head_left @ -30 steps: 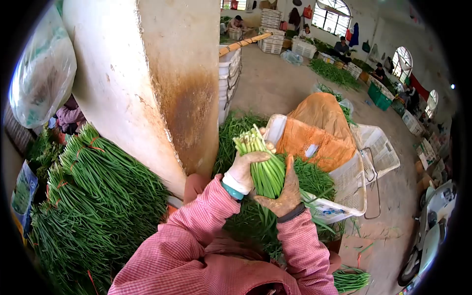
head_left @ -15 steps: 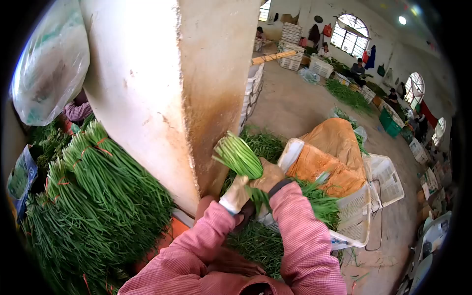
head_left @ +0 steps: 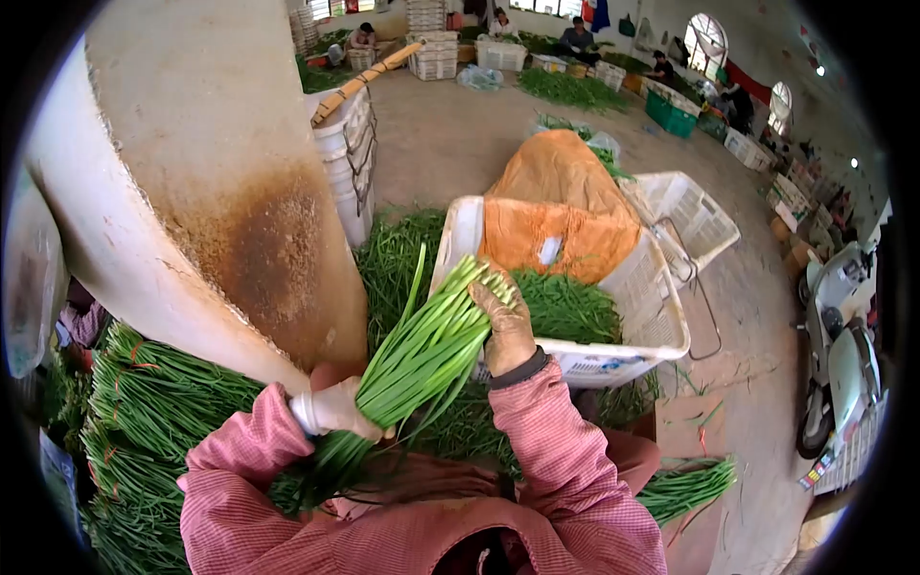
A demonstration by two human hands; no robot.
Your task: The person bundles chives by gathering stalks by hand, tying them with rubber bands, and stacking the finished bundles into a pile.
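Observation:
A loose bunch of long green chives [head_left: 422, 355] slants across my lap between both hands, its pale stem ends at the upper right. My left hand [head_left: 347, 410], gloved, is wrapped around the leafy lower part. The gloved right hand [head_left: 508, 331] grips the bunch near the pale ends, fingers curled over the stems. Just beyond lies a white plastic crate [head_left: 613, 359] with loose greens [head_left: 565, 307] and an orange cloth [head_left: 565, 240] over its far side. Tied chive bundles [head_left: 172, 393] are piled at the left.
A stained pillar [head_left: 230, 192] stands close at the left front. Another white crate [head_left: 685, 216] and a bent metal rod [head_left: 711, 321] lie beyond the near crate. One bundle [head_left: 685, 489] rests at my right. A scooter [head_left: 843, 355] stands far right; several people sit at the back.
My view has turned right. The bunch has swung so its pale ends point to the upper right instead of upper left. My hands have moved apart along it, the left toward the leaves.

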